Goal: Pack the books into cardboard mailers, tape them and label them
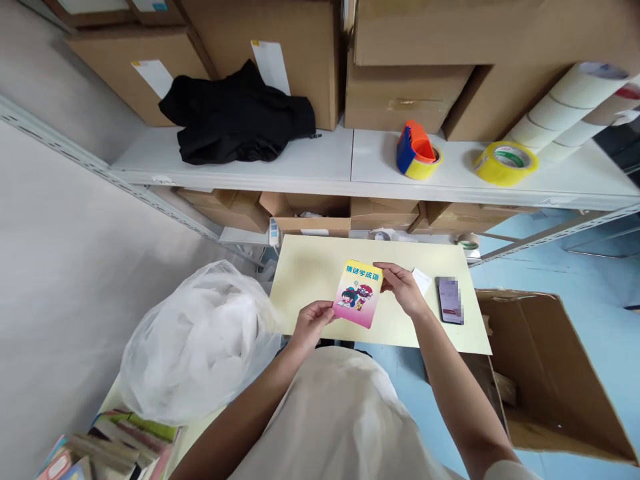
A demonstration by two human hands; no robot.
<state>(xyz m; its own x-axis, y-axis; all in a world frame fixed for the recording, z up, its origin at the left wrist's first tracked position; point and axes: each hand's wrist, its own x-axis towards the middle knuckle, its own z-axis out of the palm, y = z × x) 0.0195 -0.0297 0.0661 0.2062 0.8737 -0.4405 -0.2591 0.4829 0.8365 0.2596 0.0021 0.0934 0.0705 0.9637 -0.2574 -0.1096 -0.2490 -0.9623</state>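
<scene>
A small booklet (358,293), yellow at the top and pink at the bottom, with blue Chinese characters and cartoon figures on its cover, is held up over the pale yellow table (305,267). My left hand (315,323) pinches its lower left edge. At its upper right corner, my right hand (400,285) grips it between thumb and fingers. A white slip of paper (423,281) lies just beyond my right wrist, and a phone (450,301) with a lit screen rests to the right of it.
A big clear plastic bag (200,340) of white material stands at left, above stacked books (110,447). An open cardboard box (555,373) is at right. The shelf (330,160) ahead bears a black garment (240,117), a tape dispenser (417,150), yellow tape (505,163) and cartons.
</scene>
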